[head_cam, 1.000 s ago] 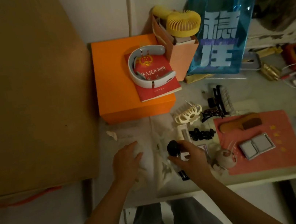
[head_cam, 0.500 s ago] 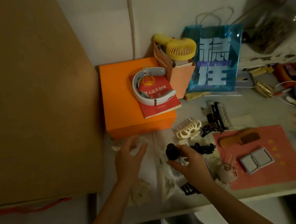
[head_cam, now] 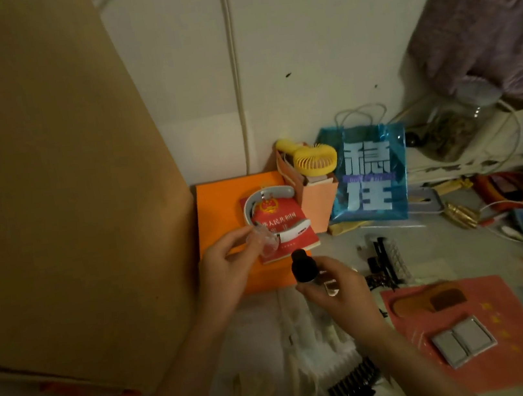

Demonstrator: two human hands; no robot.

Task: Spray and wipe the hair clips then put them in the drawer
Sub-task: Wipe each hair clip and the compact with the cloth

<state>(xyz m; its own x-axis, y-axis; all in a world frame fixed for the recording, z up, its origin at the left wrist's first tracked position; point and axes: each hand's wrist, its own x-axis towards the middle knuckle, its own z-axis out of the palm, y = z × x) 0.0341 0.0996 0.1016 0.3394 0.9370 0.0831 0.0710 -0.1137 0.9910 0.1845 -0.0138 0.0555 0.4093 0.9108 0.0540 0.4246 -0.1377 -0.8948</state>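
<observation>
Right hand [head_cam: 338,291] fingers grip small black-capped spray bottle [head_cam: 308,270]; left hand [head_cam: 229,267] pinches clear, probably slippery cap [head_cam: 264,239].

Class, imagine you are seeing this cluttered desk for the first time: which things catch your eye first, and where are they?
The bright orange box against the wall stands out first, with a red booklet on top. Right of it stand a yellow fan and a shiny blue bag. In the middle, the right hand holds a small spray bottle while the left hand pinches its clear cap.
</observation>
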